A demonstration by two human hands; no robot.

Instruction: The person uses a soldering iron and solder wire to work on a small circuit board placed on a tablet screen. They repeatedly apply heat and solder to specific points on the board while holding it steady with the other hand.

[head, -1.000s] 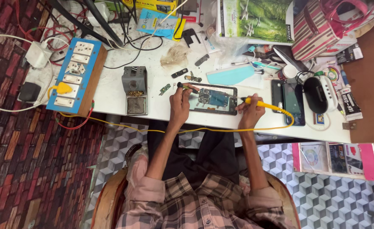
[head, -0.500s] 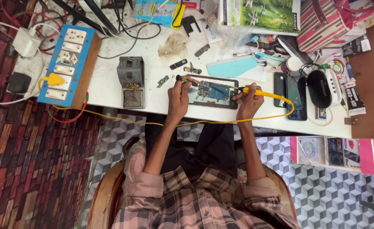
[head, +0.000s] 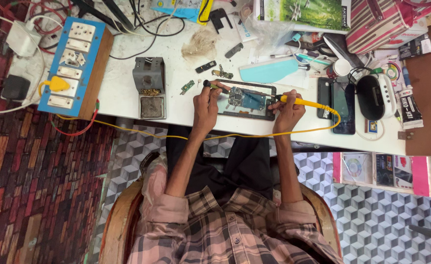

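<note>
An opened phone (head: 247, 100) with its circuit board showing lies on the white table (head: 127, 98) in front of me. My left hand (head: 205, 105) rests at its left end and holds a thin dark tool (head: 215, 86) over the board. My right hand (head: 287, 110) grips a yellow soldering iron (head: 303, 102) at the phone's right end, tip pointing toward the board. Its yellow cord (head: 225, 136) loops along the table's near edge to the left.
A grey soldering stand (head: 149, 88) sits left of the phone. A blue socket board (head: 73, 63) with a yellow plug stands at the table's left end. Two dark phones (head: 337, 100), small parts, a pink striped bag (head: 386, 22) and boxes crowd the right and back.
The view has shifted slightly. Both hands stay on the phone; the right hand and iron have drawn a little closer to the phone's right end.
</note>
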